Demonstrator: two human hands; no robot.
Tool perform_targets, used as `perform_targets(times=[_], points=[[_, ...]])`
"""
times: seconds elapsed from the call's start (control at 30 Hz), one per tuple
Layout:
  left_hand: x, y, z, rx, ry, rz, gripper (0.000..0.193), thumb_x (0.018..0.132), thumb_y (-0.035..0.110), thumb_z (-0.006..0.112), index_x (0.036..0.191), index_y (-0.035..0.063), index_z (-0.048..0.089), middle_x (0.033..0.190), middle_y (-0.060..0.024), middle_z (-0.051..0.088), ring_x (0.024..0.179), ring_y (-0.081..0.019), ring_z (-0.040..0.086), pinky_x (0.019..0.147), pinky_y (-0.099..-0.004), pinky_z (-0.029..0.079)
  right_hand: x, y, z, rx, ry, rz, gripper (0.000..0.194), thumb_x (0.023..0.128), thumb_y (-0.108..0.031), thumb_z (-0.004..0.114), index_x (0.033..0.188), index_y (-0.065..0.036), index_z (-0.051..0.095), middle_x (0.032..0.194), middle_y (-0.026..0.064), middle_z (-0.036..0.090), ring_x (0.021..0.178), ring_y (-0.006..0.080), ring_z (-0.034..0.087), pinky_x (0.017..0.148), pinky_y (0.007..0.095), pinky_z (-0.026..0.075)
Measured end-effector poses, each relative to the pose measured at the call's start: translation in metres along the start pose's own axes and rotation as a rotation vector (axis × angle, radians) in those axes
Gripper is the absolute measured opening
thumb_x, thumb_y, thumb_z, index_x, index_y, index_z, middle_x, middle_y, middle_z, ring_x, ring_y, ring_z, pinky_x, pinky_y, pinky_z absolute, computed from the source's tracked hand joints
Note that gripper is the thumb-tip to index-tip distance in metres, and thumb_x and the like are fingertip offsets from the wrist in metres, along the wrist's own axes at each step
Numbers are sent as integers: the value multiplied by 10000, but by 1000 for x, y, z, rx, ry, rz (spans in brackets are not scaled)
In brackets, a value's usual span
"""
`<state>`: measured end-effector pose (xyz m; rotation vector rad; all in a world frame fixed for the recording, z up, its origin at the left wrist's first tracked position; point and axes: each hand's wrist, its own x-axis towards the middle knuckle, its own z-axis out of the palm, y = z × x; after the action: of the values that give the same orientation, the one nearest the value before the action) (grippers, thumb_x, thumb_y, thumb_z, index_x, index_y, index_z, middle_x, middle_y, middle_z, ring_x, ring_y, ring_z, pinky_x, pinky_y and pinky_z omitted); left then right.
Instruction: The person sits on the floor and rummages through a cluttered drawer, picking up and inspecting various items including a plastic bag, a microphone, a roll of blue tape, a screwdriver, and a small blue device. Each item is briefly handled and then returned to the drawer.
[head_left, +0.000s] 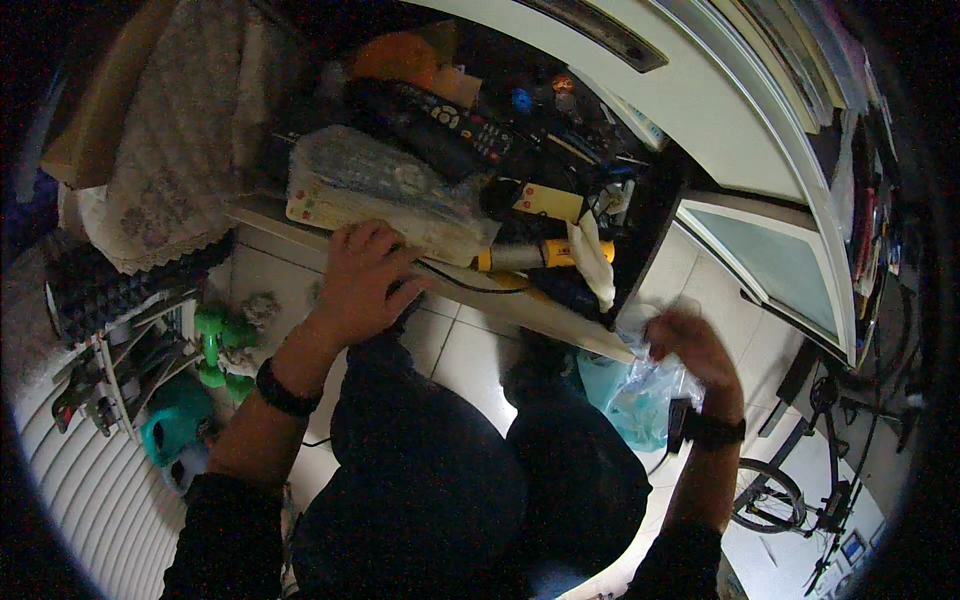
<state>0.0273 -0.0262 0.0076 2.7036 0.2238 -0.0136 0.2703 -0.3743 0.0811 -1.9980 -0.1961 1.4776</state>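
Observation:
My left hand lies palm down at the pale front edge of what looks like an open drawer. Its fingers are apart beside a plastic-wrapped, pale flat item bearing small coloured marks. A thin black cable runs right from near the fingers. Past the drawer's right end is my right hand, blurred, with fingers curled; whether it holds anything cannot be told. Clear and teal plastic bags hang or lie just below it. Inside the drawer are a black remote control, a yellow-and-grey cylinder and a whitish strip.
Overhead at right curves a white cabinet with a framed glass panel beneath. A patterned cloth drapes at left. Green dumbbells stand by a rack on the tiled floor. A bicycle wheel shows lower right.

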Motion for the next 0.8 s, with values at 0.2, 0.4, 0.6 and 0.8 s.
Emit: perform_targets(times=[0.2,0.4,0.6,0.8], points=[[1,0,0,-4,-7,9,330,798,347,586,994,84,625,991,-83,529,1045,-281,440,927,-445,304,-37,140,37,-921,163,116,148,812,-85,522,892,14,598,794,182,621,721,312,621,636,389,493],[1,-1,-4,-66,-52,-17,345,791,333,590,1030,84,603,1050,-97,522,1073,-303,429,958,-469,289,4,237,64,-974,348,70,202,804,-52,460,968,-8,570,923,192,600,841,358,591,724,426,488],[1,-1,-1,-5,-6,6,340,795,339,590,1017,82,608,1029,-87,525,1058,-282,436,948,-449,287,-4,251,71,-940,251,339,201,756,-142,541,915,-36,603,901,203,615,872,364,586,715,441,487],[2,1,0,-9,-15,-6,329,801,348,587,990,81,620,989,-71,533,1040,-261,444,923,-429,293,-23,140,76,-934,325,278,260,788,-260,587,957,-67,629,862,169,643,792,347,616,699,418,493]])
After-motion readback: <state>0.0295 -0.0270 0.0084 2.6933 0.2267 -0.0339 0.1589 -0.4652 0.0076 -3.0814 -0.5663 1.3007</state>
